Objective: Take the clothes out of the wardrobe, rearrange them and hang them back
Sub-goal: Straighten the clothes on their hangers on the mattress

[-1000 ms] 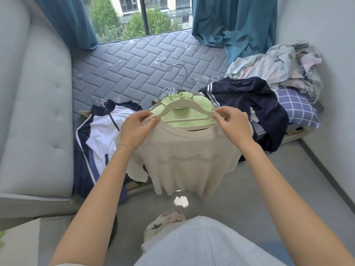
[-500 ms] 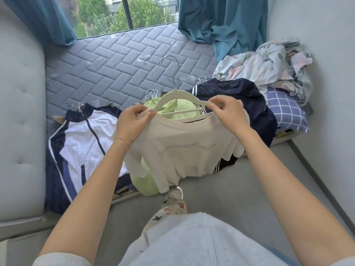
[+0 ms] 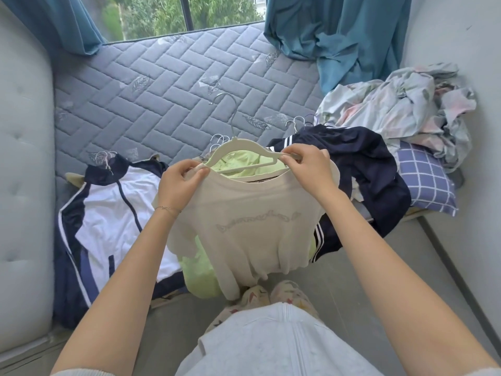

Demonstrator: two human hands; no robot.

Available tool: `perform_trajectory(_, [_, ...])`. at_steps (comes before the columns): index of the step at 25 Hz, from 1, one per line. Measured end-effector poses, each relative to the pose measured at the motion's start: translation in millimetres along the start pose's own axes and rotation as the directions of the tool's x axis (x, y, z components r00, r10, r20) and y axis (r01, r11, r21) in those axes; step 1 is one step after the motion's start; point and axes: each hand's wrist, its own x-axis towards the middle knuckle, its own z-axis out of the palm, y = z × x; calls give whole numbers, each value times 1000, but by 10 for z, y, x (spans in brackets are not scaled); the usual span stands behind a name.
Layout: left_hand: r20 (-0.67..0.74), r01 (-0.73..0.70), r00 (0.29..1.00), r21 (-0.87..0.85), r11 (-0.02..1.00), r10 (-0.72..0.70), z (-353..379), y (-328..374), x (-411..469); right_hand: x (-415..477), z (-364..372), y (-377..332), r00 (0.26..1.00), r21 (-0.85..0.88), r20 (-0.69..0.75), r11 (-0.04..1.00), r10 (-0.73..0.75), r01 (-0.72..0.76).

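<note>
A cream T-shirt [image 3: 252,229] hangs from a white hanger [image 3: 238,147] with a metal hook, held up over the bed's edge. My left hand [image 3: 179,183] pinches the shirt's left shoulder at the hanger's end. My right hand [image 3: 306,164] grips the right shoulder and the hanger's arm. Behind the shirt lies a light green garment [image 3: 200,278] on the mattress edge. A white and navy jacket [image 3: 108,213] lies to the left, a dark navy jacket [image 3: 363,164] to the right, each with hanger hooks showing.
The grey quilted mattress [image 3: 168,96] stretches to the window. A padded headboard [image 3: 24,185] stands at left. Crumpled floral bedding [image 3: 401,109] and a checked pillow [image 3: 425,180] lie at right by the wall. Teal curtains [image 3: 336,31] hang at the back. Grey floor lies below.
The view has shifted a little and the shirt on its hanger has moved slightly forward over the bed's edge. Both hands keep their hold on the shoulders.
</note>
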Motion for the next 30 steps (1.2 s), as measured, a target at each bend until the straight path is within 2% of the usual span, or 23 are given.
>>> perform_trajectory(4, [-30, 49, 998, -23, 999, -50, 173, -172, 396, 447, 300, 117, 999, 11, 30, 1000, 21, -21])
perform_trajectory(7, [-74, 92, 993, 74, 993, -86, 414, -454, 790, 874, 729, 305, 994, 6, 79, 997, 71, -72])
perform_trajectory(13, [-144, 151, 984, 397, 905, -101, 1135, -1626, 1729, 1759, 2031, 981, 976, -90, 200, 994, 83, -66])
perform_trajectory(20, [-137, 155, 986, 486, 860, -100, 1818, -2837, 2302, 2281, 3215, 1745, 967, -213, 241, 977, 85, -33])
perform_trajectory(25, [-134, 126, 988, 453, 882, -72, 1848, -2962, 2265, 2229, 3340, 1770, 972, -250, 232, 964, -32, 91])
perform_trajectory(30, [-117, 100, 992, 432, 896, -55, 1389, -2417, 1740, 1736, 2863, 1205, 934, -126, 326, 973, -144, 194])
